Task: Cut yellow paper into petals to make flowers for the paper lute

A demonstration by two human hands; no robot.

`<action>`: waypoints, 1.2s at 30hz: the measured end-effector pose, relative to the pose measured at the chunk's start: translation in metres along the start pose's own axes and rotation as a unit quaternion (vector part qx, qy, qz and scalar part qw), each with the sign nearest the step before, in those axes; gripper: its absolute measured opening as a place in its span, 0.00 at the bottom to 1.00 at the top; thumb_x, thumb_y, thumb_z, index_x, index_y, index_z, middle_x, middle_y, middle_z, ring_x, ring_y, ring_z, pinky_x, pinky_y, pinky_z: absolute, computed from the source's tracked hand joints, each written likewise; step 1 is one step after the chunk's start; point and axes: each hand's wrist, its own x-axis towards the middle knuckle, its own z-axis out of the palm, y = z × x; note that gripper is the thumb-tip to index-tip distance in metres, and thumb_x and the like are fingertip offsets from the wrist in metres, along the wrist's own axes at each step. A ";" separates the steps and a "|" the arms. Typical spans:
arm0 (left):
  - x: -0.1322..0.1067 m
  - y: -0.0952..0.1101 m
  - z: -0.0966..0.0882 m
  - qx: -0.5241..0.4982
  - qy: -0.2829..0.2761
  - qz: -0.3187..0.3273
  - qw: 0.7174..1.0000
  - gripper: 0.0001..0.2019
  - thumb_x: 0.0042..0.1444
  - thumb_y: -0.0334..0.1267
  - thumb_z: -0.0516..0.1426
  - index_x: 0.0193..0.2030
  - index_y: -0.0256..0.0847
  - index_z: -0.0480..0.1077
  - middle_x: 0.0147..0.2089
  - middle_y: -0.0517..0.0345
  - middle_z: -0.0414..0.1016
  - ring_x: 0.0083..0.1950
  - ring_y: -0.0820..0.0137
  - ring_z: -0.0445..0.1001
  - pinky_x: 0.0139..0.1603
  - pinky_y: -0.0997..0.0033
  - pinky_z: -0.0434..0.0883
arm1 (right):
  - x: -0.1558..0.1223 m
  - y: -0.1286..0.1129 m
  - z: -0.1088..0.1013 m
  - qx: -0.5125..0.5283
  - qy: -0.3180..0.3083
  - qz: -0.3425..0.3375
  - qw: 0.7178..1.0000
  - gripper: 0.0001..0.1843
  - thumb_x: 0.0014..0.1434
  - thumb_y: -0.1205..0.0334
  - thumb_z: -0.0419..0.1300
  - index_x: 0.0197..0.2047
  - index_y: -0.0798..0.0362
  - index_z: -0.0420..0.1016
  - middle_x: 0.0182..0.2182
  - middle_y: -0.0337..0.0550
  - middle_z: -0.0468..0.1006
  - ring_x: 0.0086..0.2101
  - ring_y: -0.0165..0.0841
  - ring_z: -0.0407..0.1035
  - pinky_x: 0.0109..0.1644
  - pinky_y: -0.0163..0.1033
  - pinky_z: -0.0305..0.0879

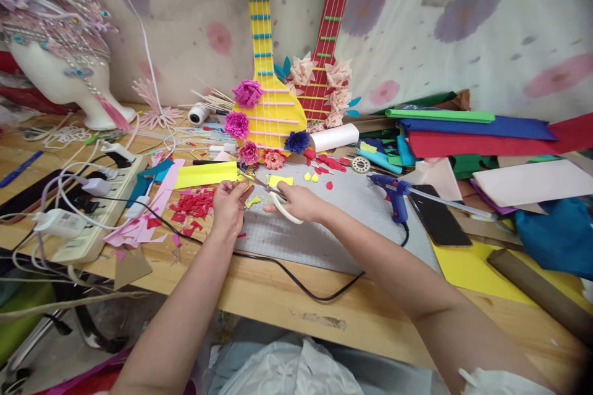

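2 bare hands are sitting close together at the left side of the gray mat (333,241). The left hand (227,205) is pinching a small yellow paper piece (248,185) between thumb and fingers, while the right hand (303,200) is curling around the pale handles of the scissors (277,202). Their blades are pointing left at the paper; how wide they are parting, I cannot tell.

The paper is probably weighing next to nothing, looking thin and soft, likely creasing or tearing under a hard pull. Pinching it at the margin, clear of the blades, is seeming safest; the scissors are looking stiff and are calling for a hold at the handles.

A yellow strip (204,174) is lying left of the blades, and red scraps (197,202) are crowding the left hand. On the near side, a black cable (324,299) is looping across the table edge, where it could be snagging a forearm. A blue glue gun (391,194) is resting to the right, while a yellow paper instrument (273,114) is standing on the far side.
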 end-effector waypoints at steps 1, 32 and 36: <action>0.000 0.000 0.000 -0.003 0.001 -0.001 1.000 0.19 0.36 0.27 0.62 0.25 0.41 0.53 0.24 0.71 0.67 0.32 0.79 0.72 0.45 0.73 0.70 | 0.000 0.000 0.000 -0.004 0.000 -0.001 1.000 0.30 0.52 0.31 0.47 0.38 0.53 0.61 0.33 0.48 0.74 0.32 0.36 0.67 0.29 0.34 0.50; 0.005 -0.001 -0.008 -0.095 0.022 -0.045 0.994 0.14 0.37 0.23 0.63 0.22 0.39 0.59 0.24 0.67 0.73 0.31 0.77 0.75 0.41 0.76 0.72 | 0.015 -0.002 0.002 0.126 0.089 0.006 0.988 0.25 0.48 0.37 0.57 0.26 0.53 0.61 0.21 0.35 0.64 0.24 0.27 0.58 0.27 0.32 0.49; 0.003 -0.003 -0.006 -0.103 0.028 -0.050 0.993 0.16 0.37 0.23 0.63 0.22 0.38 0.58 0.24 0.66 0.74 0.30 0.78 0.75 0.38 0.76 0.72 | 0.028 -0.010 0.005 0.336 0.093 0.016 0.937 0.24 0.45 0.41 0.61 0.27 0.52 0.59 0.21 0.33 0.66 0.23 0.26 0.61 0.27 0.32 0.55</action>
